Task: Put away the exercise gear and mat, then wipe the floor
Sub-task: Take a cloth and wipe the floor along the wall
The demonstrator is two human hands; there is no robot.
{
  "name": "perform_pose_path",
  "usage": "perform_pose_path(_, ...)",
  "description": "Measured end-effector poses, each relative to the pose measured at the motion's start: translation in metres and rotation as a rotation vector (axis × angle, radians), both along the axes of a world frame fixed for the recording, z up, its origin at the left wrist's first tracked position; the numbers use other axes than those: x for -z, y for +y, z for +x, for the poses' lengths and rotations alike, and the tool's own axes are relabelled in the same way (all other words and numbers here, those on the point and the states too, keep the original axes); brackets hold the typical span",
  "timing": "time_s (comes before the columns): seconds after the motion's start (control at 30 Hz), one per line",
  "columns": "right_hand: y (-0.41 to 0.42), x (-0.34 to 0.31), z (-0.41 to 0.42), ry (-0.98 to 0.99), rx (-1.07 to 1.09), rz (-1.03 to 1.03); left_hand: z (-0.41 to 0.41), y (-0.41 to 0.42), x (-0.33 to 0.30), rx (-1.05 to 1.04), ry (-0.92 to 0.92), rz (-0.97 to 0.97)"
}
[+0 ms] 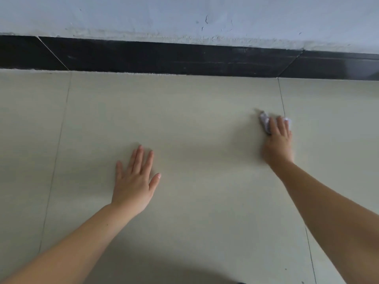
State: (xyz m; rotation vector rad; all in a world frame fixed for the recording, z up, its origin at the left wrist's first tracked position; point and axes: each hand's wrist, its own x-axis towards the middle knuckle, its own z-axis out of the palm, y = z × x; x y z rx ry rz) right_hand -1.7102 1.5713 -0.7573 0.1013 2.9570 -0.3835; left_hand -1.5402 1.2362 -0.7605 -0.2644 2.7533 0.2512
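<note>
pale cloth, crumpled and whitish (265, 123), sits under the fingers of the right hand (278, 140), which presses it flat against the floor (194, 119) with fingers nearly straight; bits of it show to either side of the fingertips, and that hand is slightly blurred. the left hand (134, 181) lies well apart from it, nearer the person, palm down with fingers spread and straight, holding nothing and resting on the tile as if for support. past the right hand's fingertips a thin grout line (282, 99) runs away toward the black skirting (184, 58) and the scuffed grey-white wall (184, 17) above it. no mat or exercise gear shows anywhere in view, so the putting-away part looks done, though that can't be confirmed from here. the wiping stage seems to be in hand; how much floor is left to cover cannot be told.
</note>
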Motion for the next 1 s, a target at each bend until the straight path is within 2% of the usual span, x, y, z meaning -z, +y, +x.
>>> perform_pose_path(0.07, 0.039, -0.002, 0.009, -0.087, 0.228, 0.069, 0.001, -0.002, 0.003, 0.022, -0.015, -0.012)
perform_pose_path(0.13, 0.022, 0.003, 0.022, -0.114, 0.215, 0.114, 0.002, 0.001, 0.005, 0.011, -0.005, -0.009)
perform_pose_path(0.23, -0.062, 0.015, 0.057, 0.025, -0.118, 0.197, -0.001, 0.002, 0.001, 0.0, -0.009, 0.018)
perform_pose_path(0.27, -0.095, 0.018, 0.076, 0.083, -0.257, 0.162, -0.003, 0.001, -0.003, -0.004, -0.029, 0.038)
perform_pose_path(0.37, -0.169, 0.007, 0.143, 0.035, -0.72, 0.046, -0.009, -0.003, -0.015, -0.039, -0.005, 0.106)
perform_pose_path(0.43, -0.167, 0.005, 0.169, -0.049, -0.94, 0.055, -0.009, -0.005, -0.019, -0.028, -0.05, 0.109)
perform_pose_path(0.5, -0.132, 0.009, 0.169, -0.008, -1.002, 0.09, -0.007, -0.005, -0.02, 0.002, -0.084, 0.074)
perform_pose_path(0.57, -0.079, 0.015, 0.16, 0.013, -0.895, 0.097, -0.005, -0.002, -0.021, 0.028, -0.107, 0.045)
perform_pose_path(0.6, -0.048, 0.016, 0.152, 0.034, -0.769, 0.113, -0.003, -0.001, -0.021, 0.03, -0.11, 0.035)
perform_pose_path(0.67, 0.014, 0.01, 0.134, 0.002, -0.377, 0.125, -0.001, 0.001, -0.021, 0.025, -0.109, 0.026)
perform_pose_path(0.73, 0.058, -0.003, 0.123, -0.077, 0.12, 0.066, 0.0, -0.002, -0.021, 0.022, -0.097, 0.055)
perform_pose_path(0.8, 0.058, -0.011, 0.118, -0.13, 0.465, 0.021, 0.001, -0.007, -0.021, -0.007, -0.057, 0.119)
perform_pose_path(0.83, 0.038, -0.007, 0.119, -0.122, 0.508, 0.021, 0.002, -0.01, -0.021, -0.031, -0.017, 0.161)
perform_pose_path(0.87, 0.01, -0.001, 0.123, -0.081, 0.449, 0.037, 0.003, -0.013, -0.02, -0.057, 0.024, 0.203)
perform_pose_path(0.9, -0.025, 0.005, 0.132, -0.006, 0.311, 0.056, 0.004, -0.016, -0.02, -0.085, 0.053, 0.241)
perform_pose_path(1.0, -0.141, 0.016, 0.179, 0.171, -0.285, 0.042, 0.005, -0.025, -0.02, -0.143, 0.055, 0.306)
